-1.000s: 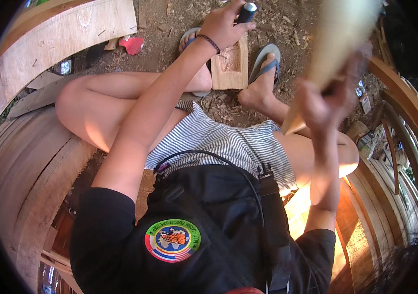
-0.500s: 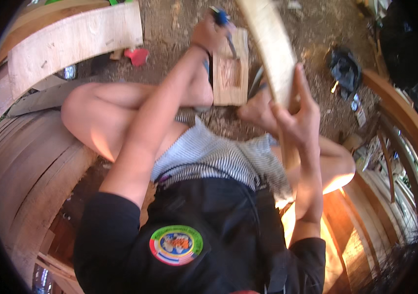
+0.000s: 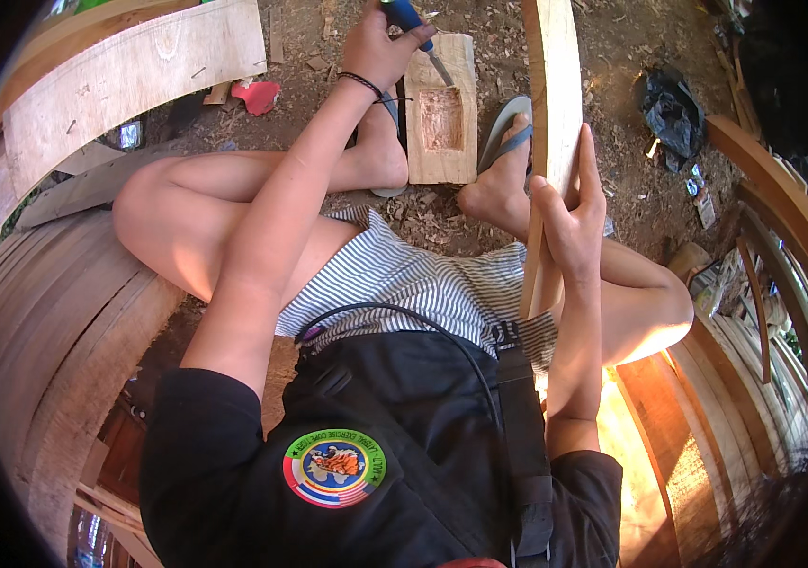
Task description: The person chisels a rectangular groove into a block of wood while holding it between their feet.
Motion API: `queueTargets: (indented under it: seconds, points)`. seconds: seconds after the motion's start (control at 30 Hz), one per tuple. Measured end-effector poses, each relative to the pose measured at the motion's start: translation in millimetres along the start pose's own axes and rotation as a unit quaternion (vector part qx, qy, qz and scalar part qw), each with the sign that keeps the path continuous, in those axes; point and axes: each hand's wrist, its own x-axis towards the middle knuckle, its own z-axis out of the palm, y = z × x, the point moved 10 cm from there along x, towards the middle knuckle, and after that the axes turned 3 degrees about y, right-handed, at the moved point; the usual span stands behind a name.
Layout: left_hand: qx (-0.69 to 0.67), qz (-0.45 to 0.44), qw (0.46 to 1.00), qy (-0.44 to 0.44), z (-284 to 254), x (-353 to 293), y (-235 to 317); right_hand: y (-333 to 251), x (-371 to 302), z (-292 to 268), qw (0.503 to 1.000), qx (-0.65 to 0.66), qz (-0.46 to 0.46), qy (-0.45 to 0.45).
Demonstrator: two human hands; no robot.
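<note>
A pale wooden block (image 3: pixel 440 168) lies on the ground between my feet, with a rough rectangular recess cut into it. My left hand (image 3: pixel 376 52) is closed round the blue handle of a chisel (image 3: pixel 437 62), whose blade slants down to the far edge of the recess. Whether the tip touches the wood I cannot tell. Gripped in my right hand (image 3: pixel 572 222) is a long squared piece of wood (image 3: pixel 556 85). It stands to the right of the block, running from above my right thigh past the far edge of the view.
Wood chips litter the dirt floor. A red scrap (image 3: pixel 257 97) and a curved plank with nails (image 3: pixel 139 80) lie at the far left. Stacked boards (image 3: pixel 72 322) flank my left knee. At the right are a black plastic bag (image 3: pixel 669 114) and curved timbers (image 3: pixel 773 204).
The long wooden piece has swung to the right at its far end, from leaning over near the block to standing nearly straight. The chisel stays near the far edge of the recess.
</note>
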Motion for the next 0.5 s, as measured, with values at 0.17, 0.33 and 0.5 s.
queueTargets:
  seconds: [0.17, 0.33, 0.5]
  points:
    - [-0.069, 0.012, 0.997, -0.023, 4.5, -3.8, -4.3, 5.7, -0.1, 0.4, 1.000, -0.004, -0.006, -0.003]
    - [-0.062, 0.039, 0.997, -0.033, 5.6, -5.0, -1.4, 2.6, -1.1, -1.6, 1.000, 0.005, 0.010, 0.006]
    - [-0.053, 0.049, 0.997, -0.034, 7.8, -6.5, 2.2, 6.2, 0.1, -2.1, 1.000, -0.006, 0.008, 0.008]
